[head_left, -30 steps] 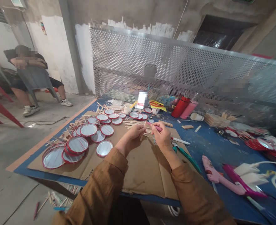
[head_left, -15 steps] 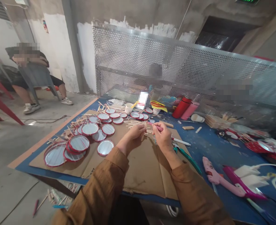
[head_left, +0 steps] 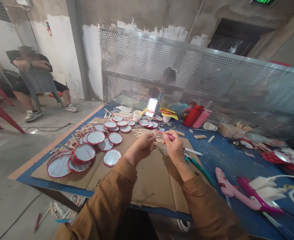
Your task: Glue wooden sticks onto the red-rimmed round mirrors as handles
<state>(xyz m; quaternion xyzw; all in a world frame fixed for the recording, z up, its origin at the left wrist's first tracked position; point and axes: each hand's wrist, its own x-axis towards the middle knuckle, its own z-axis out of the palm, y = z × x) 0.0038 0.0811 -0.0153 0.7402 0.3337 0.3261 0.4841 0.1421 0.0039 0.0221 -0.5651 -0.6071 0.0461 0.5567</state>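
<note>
Underneath, a blue worktable [head_left: 219,156] carries a flat brown cardboard sheet [head_left: 151,176] scattered with round red-rimmed mirrors [head_left: 84,152]. Above the cardboard, the left hand [head_left: 143,144] pinches a thin wooden stick [head_left: 152,142] upright, while the right hand [head_left: 173,145], just beside it, grips a slim pink pen-like tool [head_left: 166,134].

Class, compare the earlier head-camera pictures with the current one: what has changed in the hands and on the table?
Almost nothing. The left hand keeps pinching the thin wooden stick, and the right hand keeps gripping the slim pink tool beside it. The round red-rimmed mirrors and the pink glue gun lie as before.
</note>
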